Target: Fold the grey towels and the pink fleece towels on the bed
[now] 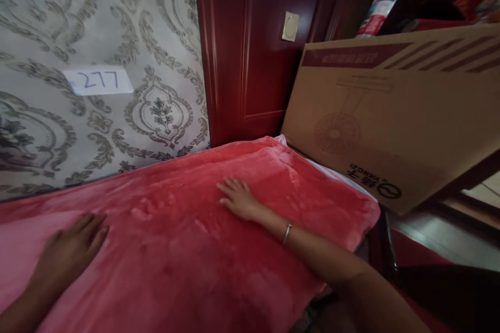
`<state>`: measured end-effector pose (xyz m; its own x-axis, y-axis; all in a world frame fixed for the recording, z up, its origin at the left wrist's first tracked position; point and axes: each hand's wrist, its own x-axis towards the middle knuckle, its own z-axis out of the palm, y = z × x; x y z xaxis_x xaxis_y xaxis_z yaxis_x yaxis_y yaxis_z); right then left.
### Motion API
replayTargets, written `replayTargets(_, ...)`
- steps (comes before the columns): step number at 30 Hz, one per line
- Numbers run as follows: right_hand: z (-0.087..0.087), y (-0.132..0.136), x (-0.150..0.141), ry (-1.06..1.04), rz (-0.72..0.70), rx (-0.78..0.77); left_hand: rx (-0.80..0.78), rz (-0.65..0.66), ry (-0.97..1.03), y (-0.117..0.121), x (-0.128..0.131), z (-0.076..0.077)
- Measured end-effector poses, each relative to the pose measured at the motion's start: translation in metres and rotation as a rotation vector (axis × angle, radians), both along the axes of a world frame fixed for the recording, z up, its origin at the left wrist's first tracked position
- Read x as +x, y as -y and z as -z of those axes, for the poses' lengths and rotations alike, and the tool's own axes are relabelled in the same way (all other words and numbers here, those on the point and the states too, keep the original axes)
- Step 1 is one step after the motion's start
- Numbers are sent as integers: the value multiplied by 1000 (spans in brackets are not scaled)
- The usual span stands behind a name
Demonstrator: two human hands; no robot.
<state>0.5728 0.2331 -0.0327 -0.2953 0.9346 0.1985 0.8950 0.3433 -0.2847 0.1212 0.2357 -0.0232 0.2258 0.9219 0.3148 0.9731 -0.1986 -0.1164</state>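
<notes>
A red, plush blanket (164, 260) is spread over a flat surface that runs along the wall. On its left part lies my left hand (72, 250), palm down, fingers stretched out and holding nothing. My right hand (240, 200) rests flat near the middle of the blanket with its fingers spread. A thin silver bracelet (287, 233) circles my right wrist. Small ruffles mark the plush between my hands. White cloth (344, 179) shows along the blanket's far right edge.
Behind the blanket is patterned wallpaper (160, 109) with a paper label (99, 80) reading 277. Dark red wood panelling (265, 62) carries a pale switch plate (290, 26). A large cardboard box (398, 109) leans at the right, with a plastic bottle (385, 5) behind its top edge.
</notes>
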Motion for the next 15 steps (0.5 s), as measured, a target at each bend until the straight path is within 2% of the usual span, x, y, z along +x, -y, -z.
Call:
replayTargets(3,2,24,-39,-9,-119,19,-49,10,-4,24,23,-17)
replayTargets(6,-4,25,-34,32,-127,16,-74,14,55,50,42,-7)
replayTargets(8,-9,19,-7,76,-33,-21,-58,13,40,65,50,6)
replayTargets(10,-13,13,33,108,96,-59,-42,17,19,75,53,16)
replayTargets(15,-10,19,155,154,446,-133,-57,37,34,78,50,19)
